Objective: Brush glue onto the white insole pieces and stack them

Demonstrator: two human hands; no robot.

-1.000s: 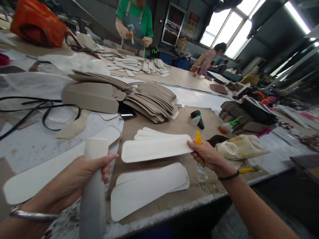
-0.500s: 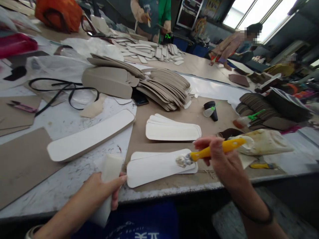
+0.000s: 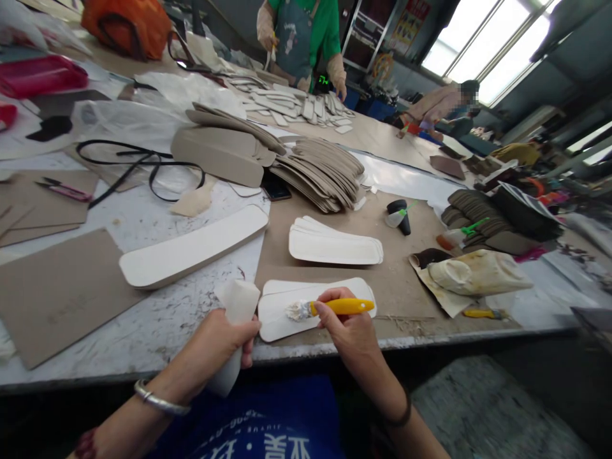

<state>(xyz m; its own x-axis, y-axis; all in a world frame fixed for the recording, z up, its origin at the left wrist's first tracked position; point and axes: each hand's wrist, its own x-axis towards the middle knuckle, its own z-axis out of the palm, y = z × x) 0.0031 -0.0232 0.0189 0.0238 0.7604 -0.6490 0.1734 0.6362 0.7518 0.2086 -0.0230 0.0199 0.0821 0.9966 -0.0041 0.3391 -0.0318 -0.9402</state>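
Observation:
In my left hand point(image 3: 222, 344) a bent white strip point(image 3: 241, 301) is gripped, standing at the table's front edge. The thumb of that hand lies close to the end of a flat white rounded strip point(image 3: 281, 328); whether it touches is hard to tell. My right hand point(image 3: 352, 333) is closed around the yellow handle of a paintbrush point(image 3: 345, 306). White paste coats the bristles, which rest on the flat strip. Another strip shows beneath that one. Just behind lies a fanned stack of white strips point(image 3: 335, 247), and to the left a thicker white stack point(image 3: 196, 245).
Brown strips point(image 3: 325, 172) are piled behind, beside a dark phone point(image 3: 276, 189). On the right lie a paste-smeared container point(image 3: 482, 274), a second yellow brush point(image 3: 482, 313) and a green-tipped bottle point(image 3: 456, 237). A person in an apron point(image 3: 299, 44) stands across the table.
The brush in my right hand has moved left along the flat strip, toward its left end. My left hand still grips the bent strip. The camera view has shifted slightly.

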